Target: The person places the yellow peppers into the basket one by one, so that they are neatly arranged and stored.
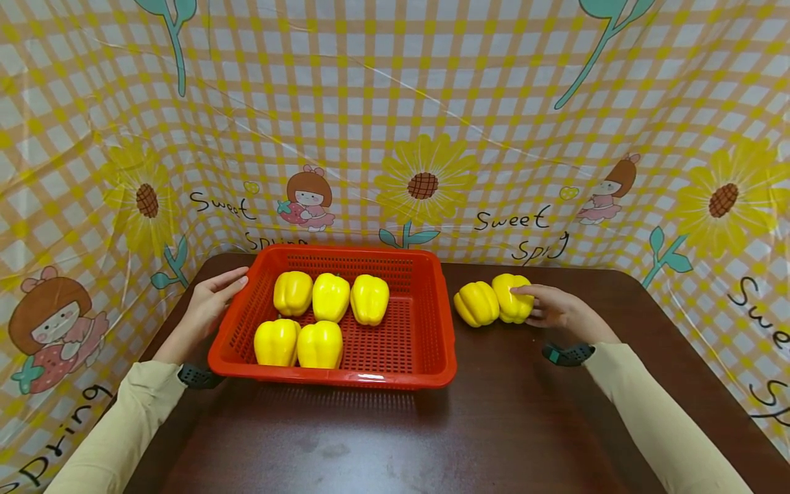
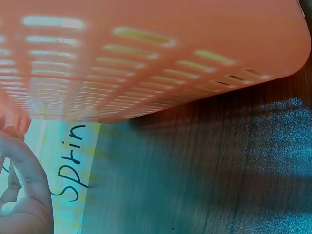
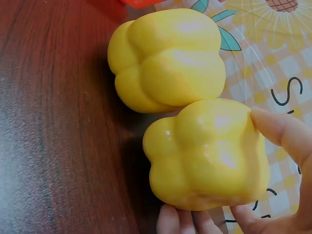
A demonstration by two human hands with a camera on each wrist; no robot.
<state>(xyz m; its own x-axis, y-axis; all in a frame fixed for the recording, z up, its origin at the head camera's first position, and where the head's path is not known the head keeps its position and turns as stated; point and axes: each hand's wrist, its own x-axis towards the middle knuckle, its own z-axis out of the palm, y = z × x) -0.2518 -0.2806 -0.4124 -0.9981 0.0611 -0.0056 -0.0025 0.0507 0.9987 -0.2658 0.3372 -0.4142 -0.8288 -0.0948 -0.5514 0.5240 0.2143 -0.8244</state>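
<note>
My left hand (image 1: 212,302) holds the left rim of a red plastic basket (image 1: 444,329), its fingertips at the edge. In the left wrist view the slotted basket wall (image 2: 161,63) fills the top, with part of the hand (image 2: 24,190) at lower left. Several yellow bell peppers (image 1: 330,297) stand inside the basket. Right of it, two more lie on the table: one bell pepper (image 1: 476,304) on the left, touching a second bell pepper (image 1: 509,298). My right hand (image 1: 555,309) grips that second pepper, thumb on one side and fingers on the other, as the right wrist view shows.
A dark wooden table (image 1: 370,439) carries everything, with bare surface in front of the basket. Behind and at both sides hangs a checked cloth (image 1: 382,103) printed with sunflowers and cartoon figures. The right part of the basket floor (image 1: 395,343) shows between peppers and wall.
</note>
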